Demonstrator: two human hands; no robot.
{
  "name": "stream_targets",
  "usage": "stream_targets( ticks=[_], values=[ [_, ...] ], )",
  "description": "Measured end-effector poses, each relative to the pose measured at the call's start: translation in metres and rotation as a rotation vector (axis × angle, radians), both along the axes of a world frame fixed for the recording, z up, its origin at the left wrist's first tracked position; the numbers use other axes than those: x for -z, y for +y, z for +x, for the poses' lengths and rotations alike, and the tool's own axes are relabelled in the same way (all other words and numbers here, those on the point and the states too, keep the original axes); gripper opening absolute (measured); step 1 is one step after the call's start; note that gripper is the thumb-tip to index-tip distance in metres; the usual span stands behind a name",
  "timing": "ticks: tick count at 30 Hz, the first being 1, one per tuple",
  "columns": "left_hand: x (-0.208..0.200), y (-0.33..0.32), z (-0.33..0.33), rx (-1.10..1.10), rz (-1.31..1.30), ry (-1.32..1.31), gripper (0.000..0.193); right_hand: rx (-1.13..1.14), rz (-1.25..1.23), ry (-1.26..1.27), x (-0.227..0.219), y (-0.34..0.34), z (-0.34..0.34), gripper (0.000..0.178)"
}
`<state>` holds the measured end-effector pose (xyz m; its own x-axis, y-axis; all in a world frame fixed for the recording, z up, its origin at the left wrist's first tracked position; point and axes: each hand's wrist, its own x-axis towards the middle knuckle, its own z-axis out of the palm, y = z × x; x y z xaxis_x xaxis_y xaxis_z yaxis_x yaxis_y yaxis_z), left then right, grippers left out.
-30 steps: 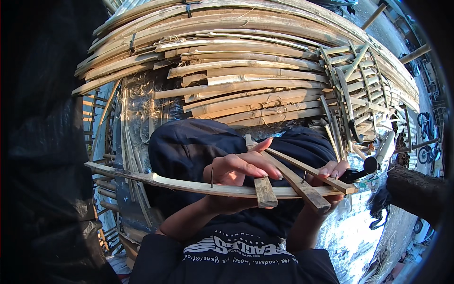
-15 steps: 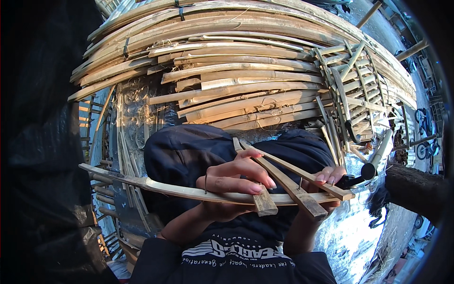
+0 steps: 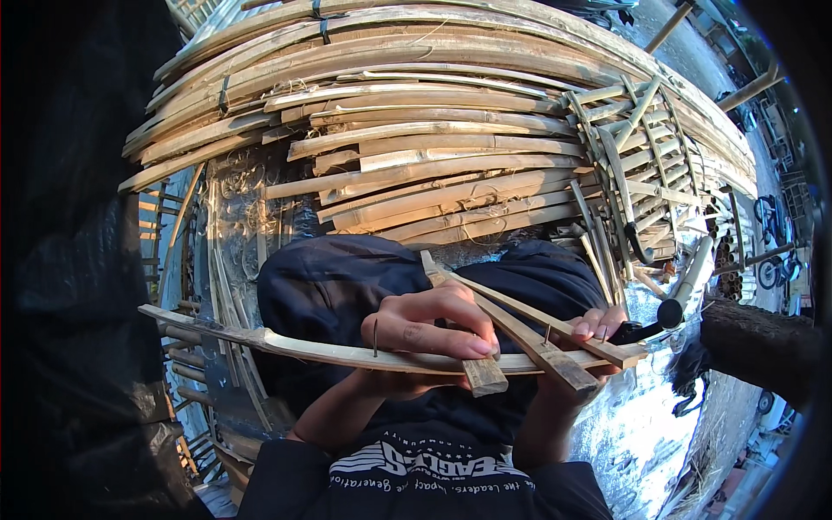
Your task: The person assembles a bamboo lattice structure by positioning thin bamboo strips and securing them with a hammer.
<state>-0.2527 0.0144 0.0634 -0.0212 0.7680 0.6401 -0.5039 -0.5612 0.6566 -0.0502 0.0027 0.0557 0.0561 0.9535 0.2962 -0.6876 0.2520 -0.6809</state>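
A long bamboo strip (image 3: pixel 312 348) lies crosswise above my lap, bowed by the lens. A bare nail (image 3: pixel 375 338) stands up from it left of my fingers. My left hand (image 3: pixel 433 325) is closed round the long strip from above and below, its fingertips pinched at a short bamboo slat (image 3: pixel 485 379) laid across it. Right of that, a second slat (image 3: pixel 529 336) crosses at a slant, with a nail (image 3: pixel 547 334) upright in it. My right hand (image 3: pixel 598 329) grips the strip's right end together with a third, thinner slat (image 3: pixel 620 351). Both thumbs are mostly hidden underneath.
Stacked split bamboo (image 3: pixel 433 165) fills the area beyond my knees. A bamboo lattice frame (image 3: pixel 641 156) leans at the right, with a curved dark-handled blade (image 3: pixel 626 191) against it. A thick log (image 3: pixel 754 342) juts in at the right. Thin strips (image 3: pixel 227 303) lie on the left.
My left fingers have drawn together, the raised index finger curling down to the first slat. The whole view has shifted slightly. My right hand keeps its hold.
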Motion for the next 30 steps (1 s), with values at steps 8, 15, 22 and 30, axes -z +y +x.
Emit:
stream_targets(
  ticks=[8,15,22,30],
  values=[
    [-0.002,0.003,-0.007,0.018,-0.013,0.020,0.018,-0.062,0.042,-0.021,-0.001,0.005,-0.001,0.052],
    [0.001,0.000,-0.003,0.055,-0.062,-0.054,0.018,0.115,-0.001,-0.040,-0.004,0.000,-0.012,0.050],
    [0.005,0.008,-0.010,0.130,-0.074,-0.116,0.016,0.137,0.004,-0.091,-0.008,0.004,-0.015,0.052],
    [0.008,0.021,-0.007,0.127,-0.062,-0.123,0.021,0.076,0.008,-0.209,0.000,0.014,0.000,0.056]
  ],
)
